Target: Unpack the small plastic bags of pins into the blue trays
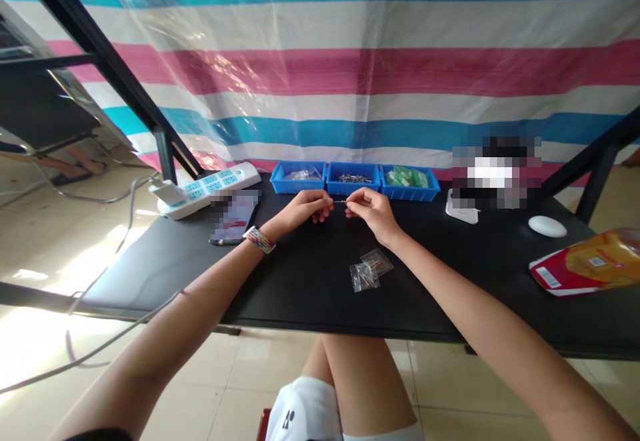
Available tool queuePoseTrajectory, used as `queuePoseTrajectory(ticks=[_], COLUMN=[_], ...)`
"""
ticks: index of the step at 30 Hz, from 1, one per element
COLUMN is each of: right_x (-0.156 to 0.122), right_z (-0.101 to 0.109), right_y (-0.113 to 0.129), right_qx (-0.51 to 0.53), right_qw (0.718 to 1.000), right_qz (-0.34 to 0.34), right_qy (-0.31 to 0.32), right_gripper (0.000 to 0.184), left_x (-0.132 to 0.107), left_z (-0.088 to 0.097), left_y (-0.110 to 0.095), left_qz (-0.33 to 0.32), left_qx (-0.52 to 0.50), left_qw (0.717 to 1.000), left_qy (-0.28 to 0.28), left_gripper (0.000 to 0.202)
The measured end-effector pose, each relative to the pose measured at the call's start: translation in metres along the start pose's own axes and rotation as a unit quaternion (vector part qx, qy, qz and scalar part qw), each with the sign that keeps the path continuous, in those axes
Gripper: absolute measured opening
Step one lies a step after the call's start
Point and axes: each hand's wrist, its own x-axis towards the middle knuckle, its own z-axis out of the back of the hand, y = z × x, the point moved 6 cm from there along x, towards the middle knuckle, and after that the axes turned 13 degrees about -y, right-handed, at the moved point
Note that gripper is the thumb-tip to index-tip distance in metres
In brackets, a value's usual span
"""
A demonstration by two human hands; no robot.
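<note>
Both my hands are raised just above the black table (300, 281), in front of three blue bins. My left hand (306, 206) is curled closed, and my right hand (369, 209) is pinched; between their fingertips runs a thin metal pin or screw (341, 201). I cannot tell which hand truly holds it. The middle blue bin (353, 178) holds several small metal parts. Two small clear bags (371, 269) with small parts inside lie on the table, near my right forearm. A beaded band sits on my left wrist.
The left blue bin (298, 177) holds clear bags; the right blue bin (410, 182) holds green parts. A white power strip (210, 188) and a phone (234, 217) lie at the left. A white round object (547, 226) and a red-yellow packet (587, 261) lie right.
</note>
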Motion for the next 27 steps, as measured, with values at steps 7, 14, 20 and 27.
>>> queuePoseTrajectory(ticks=[7, 14, 20, 27], right_x=[-0.003, -0.005, -0.004, 0.009], right_z=[-0.002, -0.004, -0.001, 0.015], right_y=[-0.003, -0.004, -0.005, 0.003], right_qx=[0.006, 0.019, -0.007, 0.049], right_qw=[0.998, 0.996, 0.997, 0.996], right_qz=[-0.054, -0.085, -0.078, -0.042], right_qy=[0.010, 0.026, 0.017, -0.069], right_gripper=[0.025, 0.023, 0.020, 0.028], left_x=[0.000, 0.000, -0.001, -0.002], left_z=[0.002, 0.001, 0.001, -0.001], left_y=[-0.002, -0.004, -0.003, -0.004], left_qz=[-0.019, -0.024, -0.007, -0.002], left_qx=[-0.019, -0.019, -0.019, -0.023], left_qw=[1.000, 1.000, 1.000, 1.000], left_qy=[-0.013, -0.007, -0.010, -0.003], left_gripper=[0.029, 0.028, 0.029, 0.026])
